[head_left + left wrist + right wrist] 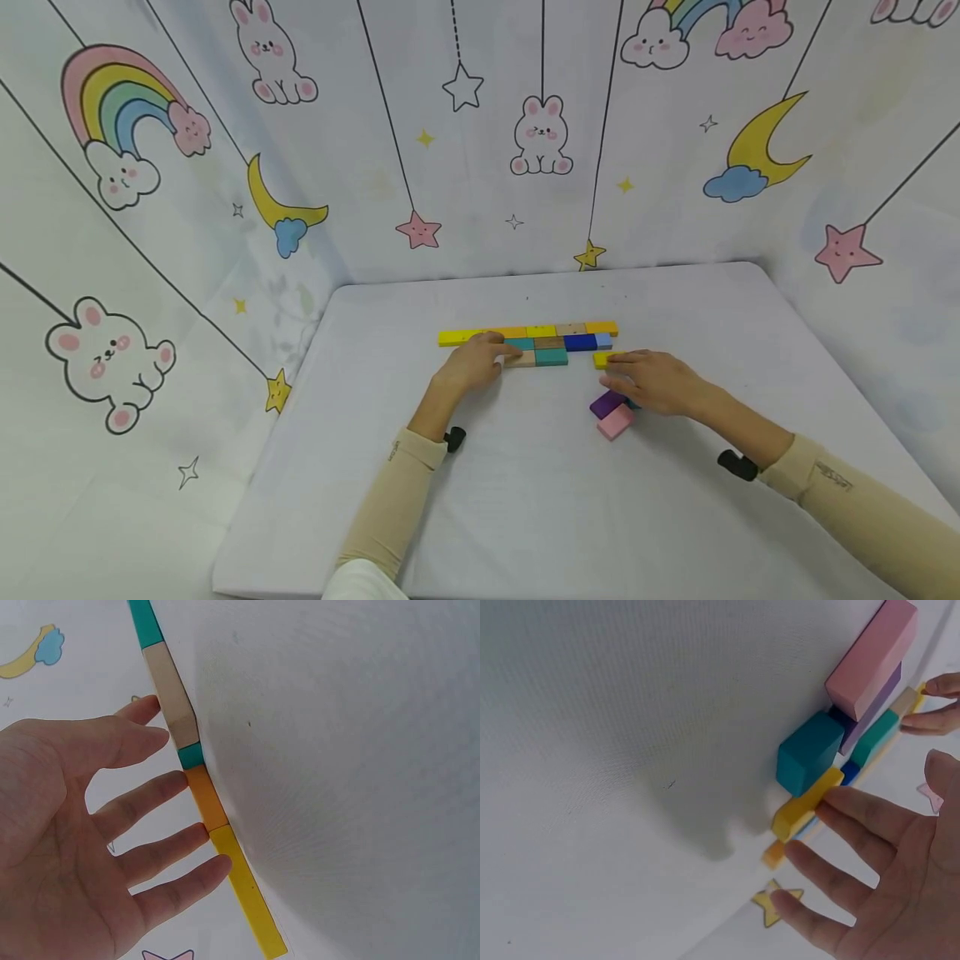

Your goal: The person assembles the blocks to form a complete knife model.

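Observation:
My left hand lies over the left end of several rows of flat blocks, its fingertips at a pale wooden block. In the left wrist view its fingers are spread along the blocks' edge, beside an orange block and a yellow block. A teal block adjoins the wooden one. My right hand has straight fingertips at a small yellow block. This block sits apart from the teal one, with a gap between. In the right wrist view the right thumb stands away from the block.
Near the right hand lie a purple block, a pink block and a teal-blue block. Behind, the middle row has a dark blue block and a light blue block. A patterned curtain rises beyond the white table.

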### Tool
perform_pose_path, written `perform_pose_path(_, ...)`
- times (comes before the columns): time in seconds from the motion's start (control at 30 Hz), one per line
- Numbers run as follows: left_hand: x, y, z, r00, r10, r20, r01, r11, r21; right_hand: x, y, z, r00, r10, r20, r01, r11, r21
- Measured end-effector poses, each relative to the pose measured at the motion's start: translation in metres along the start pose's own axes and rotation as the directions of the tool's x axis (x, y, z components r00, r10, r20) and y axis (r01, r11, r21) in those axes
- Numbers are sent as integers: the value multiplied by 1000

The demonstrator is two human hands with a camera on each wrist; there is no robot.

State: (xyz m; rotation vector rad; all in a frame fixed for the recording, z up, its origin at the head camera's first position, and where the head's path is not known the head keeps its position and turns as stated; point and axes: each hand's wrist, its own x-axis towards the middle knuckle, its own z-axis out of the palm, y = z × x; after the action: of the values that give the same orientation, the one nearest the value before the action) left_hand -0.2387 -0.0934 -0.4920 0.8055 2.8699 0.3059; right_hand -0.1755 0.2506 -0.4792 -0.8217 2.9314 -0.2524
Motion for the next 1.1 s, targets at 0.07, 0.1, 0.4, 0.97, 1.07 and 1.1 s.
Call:
perform_pose_path(0.07, 0, 0, 0, 1000, 1, 2, -1, 1000, -3, 1, -1, 0, 1000, -1, 5, 1, 1000, 1)
perform_pose_path(0.1, 0, -1, 0, 1000, 1, 4, -1, 1000, -4, 2, -2, 0, 1000, 0, 8, 0, 1000, 0)
perform_pose_path(0.4, 0, -1, -2, 1000, 3, 1, -3, 1000, -7, 12, -11, -4, 999, 7, 38, -8, 1000, 23)
perform_pose_path(0.97, 1, -1, 0, 1000, 5, 10, -5, 1000, -9, 23, -20, 3, 999, 14, 46, -16, 999, 29)
perform_pose_path(1.07, 0, -1, -1, 1000, 9, 6, -9, 1000, -10, 26, -20, 6, 999, 6, 40, -7, 1000, 21)
perform_pose_path(1.1, 0, -1, -1, 1000, 9, 6, -9, 1000, -10, 26, -20, 6, 999, 5, 38, -6, 1000, 19)
